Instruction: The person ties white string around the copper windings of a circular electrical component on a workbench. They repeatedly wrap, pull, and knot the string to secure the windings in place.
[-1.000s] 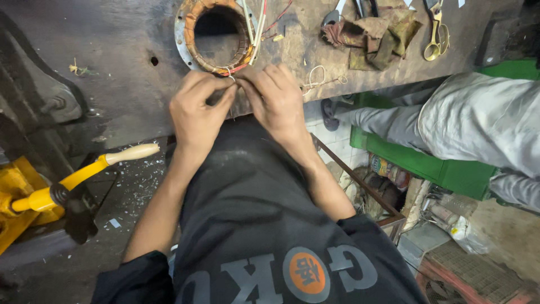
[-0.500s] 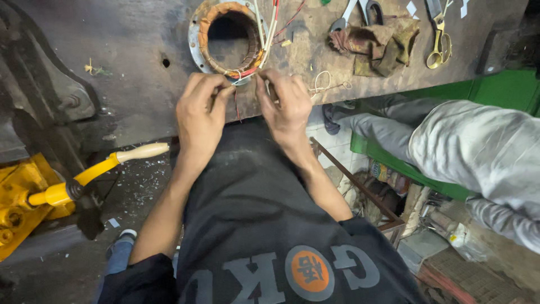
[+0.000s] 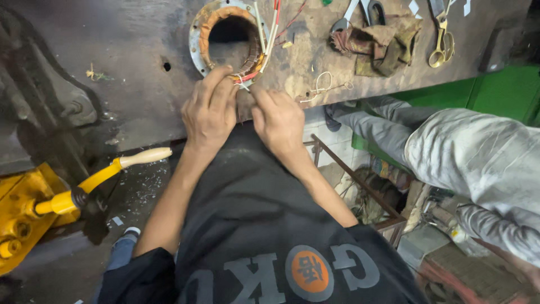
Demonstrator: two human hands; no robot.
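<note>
Both hands sit at the near edge of the round motor ring (image 3: 228,36), top middle. The left hand (image 3: 209,112) and right hand (image 3: 278,121) pinch its thin wires (image 3: 247,77). Best to hold gently, pull slowly.

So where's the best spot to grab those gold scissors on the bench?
Probably by the ring handles of the gold scissors, coming from the bench's near edge. The loops point toward the person and lie clear, while the blades point away, running out of the picture.
</note>
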